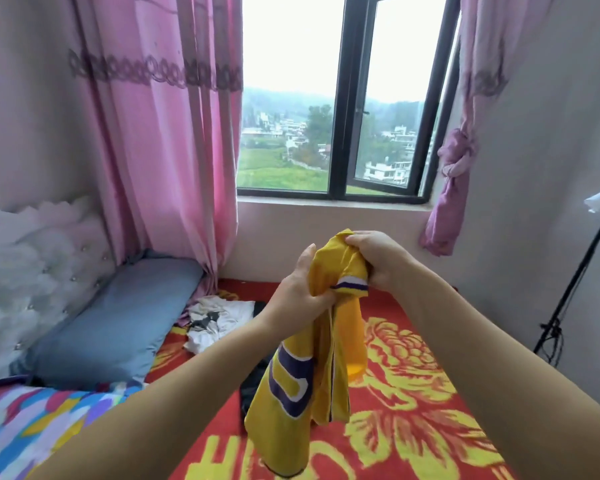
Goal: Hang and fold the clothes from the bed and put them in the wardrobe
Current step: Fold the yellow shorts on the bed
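Gripping a bunched yellow jersey (pixel 321 341) with both hands, left hand (pixel 300 292) and right hand (pixel 374 258), mid-frame above the red bed (pixel 413 393); white garment (pixel 215 320) lying left of centre

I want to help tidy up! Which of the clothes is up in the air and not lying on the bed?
The yellow jersey. The left hand and right hand grip its top, so it hangs; the white shirt lies crumpled on the red blanket.
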Motion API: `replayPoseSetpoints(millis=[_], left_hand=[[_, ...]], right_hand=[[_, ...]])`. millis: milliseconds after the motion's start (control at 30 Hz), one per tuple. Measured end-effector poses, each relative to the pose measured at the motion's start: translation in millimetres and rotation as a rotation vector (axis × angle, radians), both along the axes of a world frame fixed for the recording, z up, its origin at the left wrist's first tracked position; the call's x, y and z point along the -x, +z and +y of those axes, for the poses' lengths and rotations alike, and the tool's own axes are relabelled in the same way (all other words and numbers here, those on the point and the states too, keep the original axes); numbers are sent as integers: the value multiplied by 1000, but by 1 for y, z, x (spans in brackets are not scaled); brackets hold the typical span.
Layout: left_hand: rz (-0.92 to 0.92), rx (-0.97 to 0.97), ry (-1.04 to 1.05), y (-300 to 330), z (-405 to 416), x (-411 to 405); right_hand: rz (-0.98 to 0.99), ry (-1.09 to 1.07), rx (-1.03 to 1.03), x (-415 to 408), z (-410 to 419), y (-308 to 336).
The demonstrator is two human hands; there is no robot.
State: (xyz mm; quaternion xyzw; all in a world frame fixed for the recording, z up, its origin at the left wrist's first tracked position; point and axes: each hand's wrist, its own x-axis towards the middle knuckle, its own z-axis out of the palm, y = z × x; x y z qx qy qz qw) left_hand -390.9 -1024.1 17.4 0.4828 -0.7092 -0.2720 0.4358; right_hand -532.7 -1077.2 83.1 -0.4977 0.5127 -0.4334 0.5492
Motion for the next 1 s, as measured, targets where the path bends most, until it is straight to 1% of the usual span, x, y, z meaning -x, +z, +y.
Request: replayPoseSetpoints(millis=[67, 100, 200, 300, 333, 367, 400, 433, 467, 500, 533, 567, 600, 667, 767, 833, 867, 933, 1000], left_hand=[[-11, 94, 29, 5, -6, -2], [-32, 143, 57, 7, -8, -4], [-87, 228, 142, 19, -16, -11], [-156, 395, 206, 25, -16, -13], [-138, 457, 186, 22, -13, -12], [-110, 475, 143, 13, -10, -10], [-84, 420, 97, -1, -6, -8], [-75, 278, 68, -18, -2, -6], [-120, 78, 57, -37, 1, -5], [-243, -94, 55, -56, 3, -6], [-403, -192, 55, -73, 4, -8], [-507, -203, 60, -84, 3, -9], [-520, -169, 77, -86, 2, -10], [-374, -112, 92, -71, 1, -12], [-111, -131, 101, -24, -3, -23], [133, -281, 40, 6, -5, -32], [210, -372, 12, 19, -6, -36], [249, -475, -16, 37, -10, -36], [194, -520, -43, 48, -14, -32]], right_hand=[[42, 74, 80, 2, 7, 4], [32, 90, 105, 3, 9, 6], [-119, 81, 121, 5, 10, 9], [-320, -62, 83, 6, 2, 11], [-377, -119, 63, 7, -2, 12], [-423, -165, 45, 7, -6, 13], [-456, -196, 27, 8, -9, 15], [-491, -214, 11, 9, -10, 16], [-512, -221, 6, 9, -11, 18], [-524, -224, 12, 8, -11, 19], [-507, -247, 22, 7, -11, 19], [-480, -274, 33, 5, -10, 18], [-436, -305, 36, 6, -11, 13], [-374, -348, 32, 12, -12, -2], [-360, -281, 3, 28, -14, -22], [-331, -169, -14, 32, -11, -28], [-285, -113, -10, 31, -8, -29], [-185, 21, 18, 25, 3, -28], [-47, 143, 110, 18, 18, -22]])
